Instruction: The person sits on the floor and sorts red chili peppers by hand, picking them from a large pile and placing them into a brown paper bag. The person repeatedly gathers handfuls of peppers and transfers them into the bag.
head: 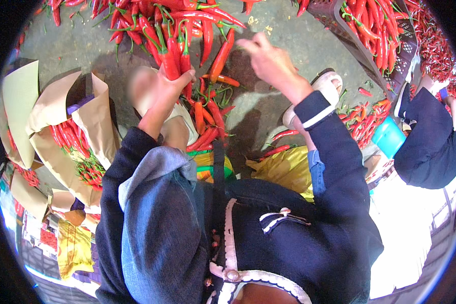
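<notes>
My left hand (171, 85) is closed around a bunch of red chili peppers (171, 62), their green stems pointing up towards the pile. Just above it, a large pile of red chilies (144, 15) lies on the grey floor. To the right of the bunch, my right hand (264, 57) is raised over the floor, somewhat blurred, its fingers partly extended; I see no pepper in it. An orange-red chili (222, 57) lies between the two hands. Below them, loose chilies (209, 117) are heaped between my feet.
Paper-lined containers of chilies (72, 136) stand at left. A plastic crate (349, 45) of chilies is at upper right, near a large chili heap (437, 53). A light-blue container (389, 137) sits beside another person (427, 140). Yellow sacking (285, 171) lies close to me.
</notes>
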A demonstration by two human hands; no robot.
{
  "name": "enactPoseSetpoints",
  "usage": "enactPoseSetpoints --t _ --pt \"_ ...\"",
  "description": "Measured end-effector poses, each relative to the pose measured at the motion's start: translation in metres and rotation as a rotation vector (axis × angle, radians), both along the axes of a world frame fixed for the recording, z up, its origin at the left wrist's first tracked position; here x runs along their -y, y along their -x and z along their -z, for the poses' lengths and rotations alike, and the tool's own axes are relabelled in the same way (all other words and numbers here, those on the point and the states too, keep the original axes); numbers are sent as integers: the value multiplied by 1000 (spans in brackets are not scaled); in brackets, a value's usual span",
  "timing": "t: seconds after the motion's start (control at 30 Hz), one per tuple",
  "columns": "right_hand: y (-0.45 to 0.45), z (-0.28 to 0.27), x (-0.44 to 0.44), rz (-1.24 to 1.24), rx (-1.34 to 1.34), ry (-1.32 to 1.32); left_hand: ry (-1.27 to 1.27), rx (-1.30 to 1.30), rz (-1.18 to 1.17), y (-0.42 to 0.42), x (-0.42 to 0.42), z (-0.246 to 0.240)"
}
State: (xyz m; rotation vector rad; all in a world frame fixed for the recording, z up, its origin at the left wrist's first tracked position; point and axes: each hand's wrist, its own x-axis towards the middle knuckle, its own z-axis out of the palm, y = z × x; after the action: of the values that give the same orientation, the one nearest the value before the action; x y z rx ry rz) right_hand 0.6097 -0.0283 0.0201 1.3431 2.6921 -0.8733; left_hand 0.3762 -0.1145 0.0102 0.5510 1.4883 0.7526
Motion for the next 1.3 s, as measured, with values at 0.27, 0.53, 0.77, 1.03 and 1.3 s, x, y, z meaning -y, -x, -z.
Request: enactPoseSetpoints --t 0.27,0.53,0.77,1.03,1.3 --pt "30 20 5 -520 -86 -96 -55 66 -137 -5 -5 -3" --pt "14 -24 -13 37 35 -32 -116 96 -143 3 3 -11" --pt "65 2 -113 -21 144 -423 -335 -109 88 10 -8 -8" --pt "13 0 -100 660 -333 552 -1036 -1058 929 22 -99 -11" --pt "28 -7 -112 402 -273 70 -1003 -1417 989 9 -103 2"
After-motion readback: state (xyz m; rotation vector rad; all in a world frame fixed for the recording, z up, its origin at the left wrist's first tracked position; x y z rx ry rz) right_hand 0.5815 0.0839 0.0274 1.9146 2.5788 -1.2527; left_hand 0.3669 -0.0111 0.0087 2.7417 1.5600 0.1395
